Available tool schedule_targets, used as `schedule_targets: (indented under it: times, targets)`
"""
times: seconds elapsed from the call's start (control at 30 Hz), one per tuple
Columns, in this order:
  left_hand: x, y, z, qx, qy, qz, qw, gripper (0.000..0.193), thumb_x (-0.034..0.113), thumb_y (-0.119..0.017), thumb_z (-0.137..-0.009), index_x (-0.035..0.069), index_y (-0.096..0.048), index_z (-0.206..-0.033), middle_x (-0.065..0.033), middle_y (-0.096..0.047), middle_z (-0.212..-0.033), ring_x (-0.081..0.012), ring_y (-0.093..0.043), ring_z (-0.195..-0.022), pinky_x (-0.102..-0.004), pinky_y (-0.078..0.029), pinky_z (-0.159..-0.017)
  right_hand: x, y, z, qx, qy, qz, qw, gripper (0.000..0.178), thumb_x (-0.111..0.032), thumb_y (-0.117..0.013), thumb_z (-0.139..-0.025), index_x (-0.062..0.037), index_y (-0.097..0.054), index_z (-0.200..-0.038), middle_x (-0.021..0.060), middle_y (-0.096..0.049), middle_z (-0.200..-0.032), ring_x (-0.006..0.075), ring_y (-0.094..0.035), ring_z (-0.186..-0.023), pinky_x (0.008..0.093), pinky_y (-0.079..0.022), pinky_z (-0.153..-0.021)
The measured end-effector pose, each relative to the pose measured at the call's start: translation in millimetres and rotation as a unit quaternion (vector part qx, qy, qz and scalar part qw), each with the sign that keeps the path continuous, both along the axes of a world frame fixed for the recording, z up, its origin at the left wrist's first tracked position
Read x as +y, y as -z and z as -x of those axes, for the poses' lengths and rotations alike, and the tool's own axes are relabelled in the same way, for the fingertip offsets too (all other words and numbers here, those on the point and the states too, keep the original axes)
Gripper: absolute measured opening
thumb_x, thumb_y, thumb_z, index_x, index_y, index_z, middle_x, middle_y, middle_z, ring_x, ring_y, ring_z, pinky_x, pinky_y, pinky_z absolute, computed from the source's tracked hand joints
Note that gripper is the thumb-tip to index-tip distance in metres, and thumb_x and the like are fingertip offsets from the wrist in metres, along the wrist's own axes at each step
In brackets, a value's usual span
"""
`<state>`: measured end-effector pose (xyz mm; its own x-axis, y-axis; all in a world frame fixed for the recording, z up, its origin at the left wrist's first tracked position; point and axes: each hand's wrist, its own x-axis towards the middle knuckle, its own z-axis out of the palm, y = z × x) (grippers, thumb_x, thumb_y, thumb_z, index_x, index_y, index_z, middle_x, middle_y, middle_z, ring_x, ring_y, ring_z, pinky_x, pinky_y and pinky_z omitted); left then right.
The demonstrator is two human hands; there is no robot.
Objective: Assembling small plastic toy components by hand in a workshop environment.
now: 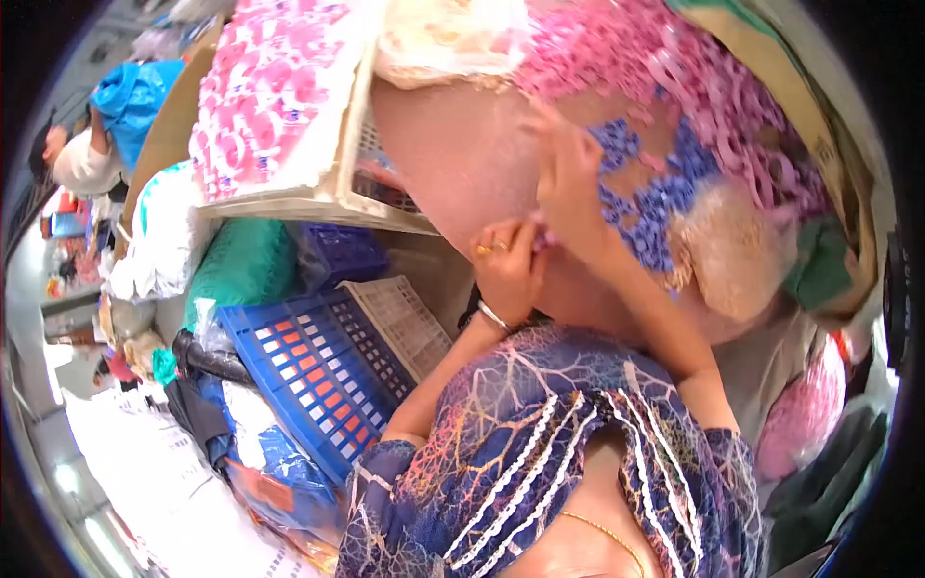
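Note:
My left hand (509, 268), with a ring and a bracelet, is closed in a pinch at the near edge of the brownish work surface (453, 144). A small pinkish bit shows at its fingertips; what it is I cannot make out. Just above and to the right, my right hand (570, 169) is smeared by motion, so its fingers and anything in them are unclear. Small blue plastic pieces (647, 226) lie in a loose spread right of my right hand. Beyond them are heaps of small pink pieces (588, 48) and pink-purple ring-like pieces (747, 125).
A cream crate (352, 125) at the upper left carries rows of pink-and-white pieces (275, 96). Clear bags of beige pieces (737, 255) rest on the surface. A blue basket (318, 376) stands at my left, beside a green sack (246, 270). Another person (92, 159) is at the far left.

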<state>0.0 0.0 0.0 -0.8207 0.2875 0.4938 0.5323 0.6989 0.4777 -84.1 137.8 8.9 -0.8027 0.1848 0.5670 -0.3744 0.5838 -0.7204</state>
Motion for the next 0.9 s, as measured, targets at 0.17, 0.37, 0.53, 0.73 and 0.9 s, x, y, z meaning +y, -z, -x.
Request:
schedule_targets:
  times: [0.17,0.37,0.53,0.73,0.9]
  targets:
    - [-6,-18,4,-0.028,0.01,-0.013,0.999,0.031,0.02,-0.071,-0.086,0.002,-0.068,-0.111,-0.0156,-0.066,-0.097,-0.0345,-0.062,-0.09,-0.0435,-0.048,-0.078,52,-91,-58,0.017,0.073,0.252,0.965,0.021,-0.006,-0.056,-0.099,-0.0047,-0.062,-0.119,0.0079,-0.071,-0.103,0.0142,-0.064,-0.094,0.0298,-0.051,-0.084]
    - [-4,-34,33,-0.485,-0.009,-0.455,0.747,0.035,0.033,-0.056,-0.102,0.0,-0.066,-0.099,-0.0079,-0.068,-0.081,-0.0135,-0.063,-0.068,-0.0278,-0.049,-0.057,82,-55,-105,-0.018,0.094,0.26,0.961,0.019,-0.002,-0.054,-0.1,-0.0023,-0.062,-0.117,0.0078,-0.07,-0.099,0.0129,-0.064,-0.088,0.0248,-0.051,-0.079]
    - [-34,-71,39,-0.507,-0.023,-0.465,0.725,0.046,0.049,-0.053,-0.101,0.004,-0.061,-0.097,-0.0071,-0.067,-0.079,-0.0135,-0.061,-0.058,-0.0256,-0.047,-0.048,66,-40,-132,-0.016,0.058,0.024,0.998,0.018,0.006,-0.053,-0.095,-0.0015,-0.066,-0.104,0.0136,-0.069,-0.098,0.0247,-0.064,-0.082,0.0354,-0.05,-0.075]
    - [-115,-155,103,-0.267,-0.071,-0.435,0.857,0.045,0.048,-0.049,-0.103,0.007,-0.061,-0.09,-0.0067,-0.068,-0.073,-0.0097,-0.058,-0.054,-0.0225,-0.042,-0.044,70,-10,-135,0.122,-0.051,-0.127,0.983,0.024,0.009,-0.055,-0.085,-0.0021,-0.065,-0.103,0.0118,-0.068,-0.093,0.0275,-0.065,-0.079,0.0422,-0.049,-0.074]
    - [-243,-177,249,-0.084,-0.231,-0.23,0.942,0.055,0.047,-0.048,-0.103,0.0,-0.06,-0.077,-0.0106,-0.065,-0.068,-0.0171,-0.06,-0.055,-0.0338,-0.045,-0.051,64,-32,-139,0.108,-0.111,-0.139,0.978,0.031,0.012,-0.057,-0.078,-0.0013,-0.065,-0.105,0.0117,-0.068,-0.094,0.0287,-0.065,-0.08,0.0423,-0.049,-0.074]
